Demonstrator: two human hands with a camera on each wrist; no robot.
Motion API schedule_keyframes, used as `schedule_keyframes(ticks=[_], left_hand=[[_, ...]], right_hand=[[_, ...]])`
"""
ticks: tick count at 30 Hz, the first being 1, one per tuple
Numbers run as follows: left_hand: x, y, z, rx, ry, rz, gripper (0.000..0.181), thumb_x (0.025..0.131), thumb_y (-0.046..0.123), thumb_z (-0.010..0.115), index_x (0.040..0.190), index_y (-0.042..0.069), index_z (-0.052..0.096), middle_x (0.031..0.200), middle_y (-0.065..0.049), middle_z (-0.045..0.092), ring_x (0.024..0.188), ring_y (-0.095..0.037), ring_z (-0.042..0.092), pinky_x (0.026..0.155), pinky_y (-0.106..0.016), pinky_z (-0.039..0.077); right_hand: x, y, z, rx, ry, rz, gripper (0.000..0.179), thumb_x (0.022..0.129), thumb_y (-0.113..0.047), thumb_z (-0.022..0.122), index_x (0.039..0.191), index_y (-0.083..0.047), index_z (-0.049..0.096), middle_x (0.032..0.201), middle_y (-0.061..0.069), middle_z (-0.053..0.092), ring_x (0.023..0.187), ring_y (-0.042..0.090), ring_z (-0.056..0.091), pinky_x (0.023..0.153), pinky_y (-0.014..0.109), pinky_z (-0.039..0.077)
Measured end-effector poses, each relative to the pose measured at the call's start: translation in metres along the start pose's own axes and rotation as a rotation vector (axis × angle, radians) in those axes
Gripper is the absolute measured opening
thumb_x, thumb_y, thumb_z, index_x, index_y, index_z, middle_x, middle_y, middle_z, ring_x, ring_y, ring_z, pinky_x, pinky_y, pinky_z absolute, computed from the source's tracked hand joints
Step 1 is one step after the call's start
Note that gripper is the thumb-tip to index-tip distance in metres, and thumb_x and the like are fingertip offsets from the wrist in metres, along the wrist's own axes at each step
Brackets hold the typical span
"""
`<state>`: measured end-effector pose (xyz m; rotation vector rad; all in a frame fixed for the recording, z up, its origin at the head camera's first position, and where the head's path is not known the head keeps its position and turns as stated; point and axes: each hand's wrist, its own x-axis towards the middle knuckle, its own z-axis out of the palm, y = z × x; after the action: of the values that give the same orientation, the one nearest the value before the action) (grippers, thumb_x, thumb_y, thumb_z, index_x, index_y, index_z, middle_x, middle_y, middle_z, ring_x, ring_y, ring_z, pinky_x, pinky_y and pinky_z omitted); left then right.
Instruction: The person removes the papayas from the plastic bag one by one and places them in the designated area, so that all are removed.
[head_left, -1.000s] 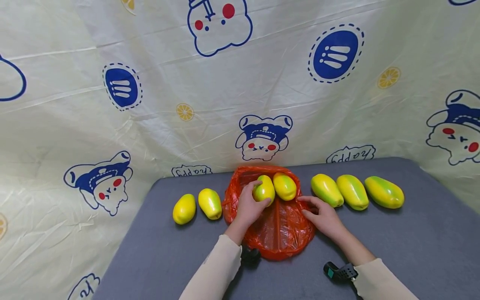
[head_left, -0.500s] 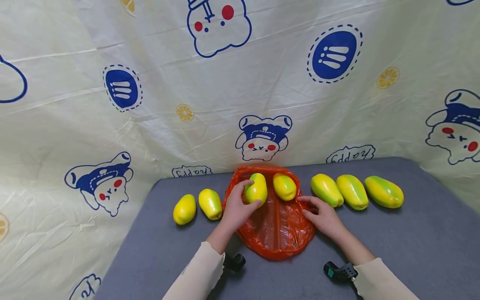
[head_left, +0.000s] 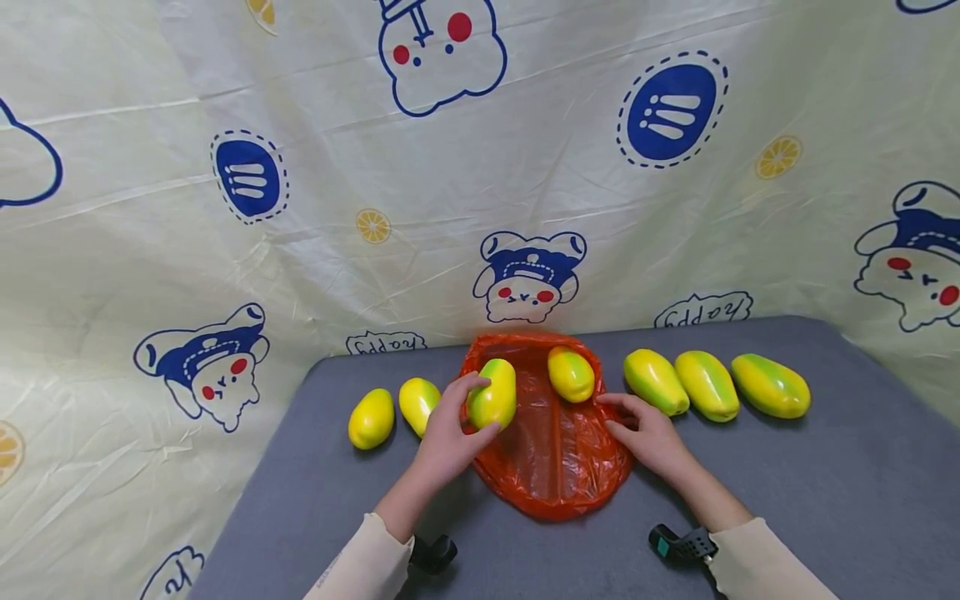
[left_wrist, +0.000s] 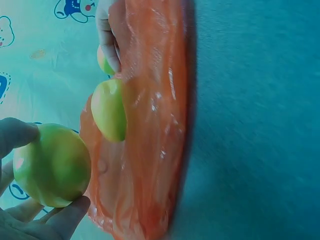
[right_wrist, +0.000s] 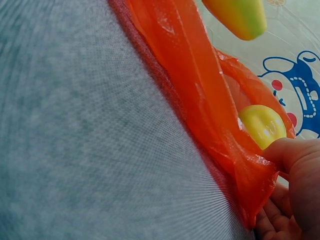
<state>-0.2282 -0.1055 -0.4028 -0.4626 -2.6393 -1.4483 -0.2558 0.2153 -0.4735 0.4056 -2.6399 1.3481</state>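
Note:
My left hand (head_left: 448, 433) grips a yellow-green papaya (head_left: 497, 396), fingers on one side and thumb on the other. It holds the fruit above the left rim of a red plastic bag (head_left: 547, 492). The bag lies spread on the table, with its mouth wide. Another papaya (head_left: 572, 375) rests in the bag at the far right. My right hand (head_left: 651, 433) pinches the bag's right edge; in the right wrist view, the red film (right_wrist: 250, 175) is bunched between thumb and fingers. The left wrist view shows the held papaya (left_wrist: 52, 165) end-on.
Two papayas lie left of the bag: one papaya (head_left: 371, 419) stands apart, the other papaya (head_left: 417, 400) is partly behind my left hand. To the right lie three more papayas (head_left: 705, 385) in a row. A printed curtain (head_left: 375, 283) hangs behind the grey table (head_left: 300, 500).
My left hand has moved left and toward me, carrying the papaya from inside the bag to over its left rim. The right hand and the other papayas have stayed in place.

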Motion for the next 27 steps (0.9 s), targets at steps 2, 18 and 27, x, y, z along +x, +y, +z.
schedule_keyframes(ticks=[2,18,27], left_hand=[[-0.004,-0.002,-0.003,0.007,-0.009,0.02,0.06,0.086,0.024,0.077,0.139,0.031,0.05,0.156,0.004,0.04,0.136,-0.023,0.046,0.105,-0.048,0.051],[-0.039,-0.013,-0.025,0.067,-0.049,0.048,0.056,0.085,0.018,0.078,0.136,0.023,0.053,0.157,-0.005,0.041,0.137,-0.027,0.049,0.098,-0.047,0.055],[-0.058,-0.024,-0.038,0.129,-0.052,0.065,0.055,0.083,0.017,0.081,0.131,0.023,0.056,0.151,-0.004,0.048,0.133,-0.025,0.052,0.091,-0.044,0.059]], right_hand=[[0.0,0.0,0.0,0.003,-0.002,-0.003,0.037,0.097,-0.011,0.062,0.134,-0.007,0.06,0.13,0.017,0.065,0.108,0.029,0.064,0.085,0.025,0.052],[-0.002,-0.002,0.0,0.015,-0.003,-0.011,0.037,0.097,-0.012,0.062,0.134,-0.007,0.06,0.13,0.017,0.065,0.109,0.03,0.064,0.086,0.025,0.052],[0.0,-0.003,-0.001,0.015,-0.017,0.004,0.037,0.098,-0.013,0.062,0.134,-0.008,0.06,0.132,0.017,0.064,0.11,0.03,0.064,0.086,0.027,0.052]])
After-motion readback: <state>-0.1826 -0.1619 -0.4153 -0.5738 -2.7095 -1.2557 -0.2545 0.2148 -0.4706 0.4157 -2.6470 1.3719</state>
